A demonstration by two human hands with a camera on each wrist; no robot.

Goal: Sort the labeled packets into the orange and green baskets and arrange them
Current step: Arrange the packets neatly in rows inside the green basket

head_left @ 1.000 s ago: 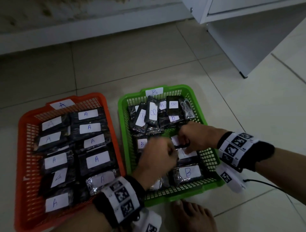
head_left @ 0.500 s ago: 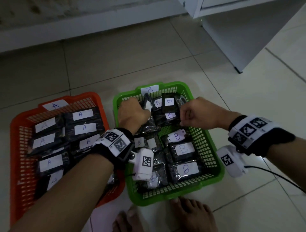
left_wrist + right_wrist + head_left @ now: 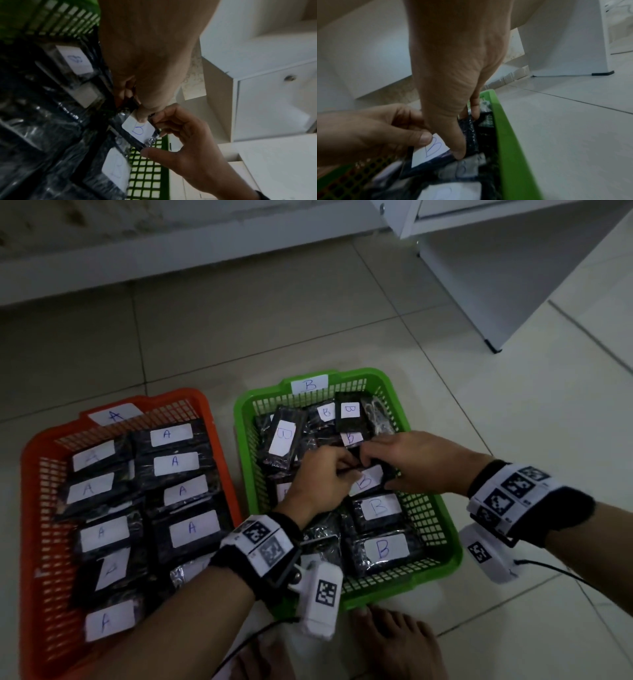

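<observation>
The green basket (image 3: 442, 546) on the right holds several dark packets with white B labels. The orange basket (image 3: 32, 508) on the left holds several packets labeled A in two rows. Both hands meet over the middle of the green basket on one B packet (image 3: 368, 481) (image 3: 139, 129) (image 3: 435, 148). My left hand (image 3: 322, 474) pinches its left end, thumb on the label. My right hand (image 3: 411, 463) grips its right end between thumb and fingers. The packet is slightly tilted above the others.
White cabinet (image 3: 513, 268) stands at the back right on the tiled floor. A low white ledge (image 3: 171, 261) runs along the back. Bare feet (image 3: 394, 642) sit just in front of the green basket. A cable (image 3: 555, 570) trails from the right wrist camera.
The left hand came back from the far left of the green basket to its middle. The right hand moved nearer and lower. Both now hold one B packet together.
</observation>
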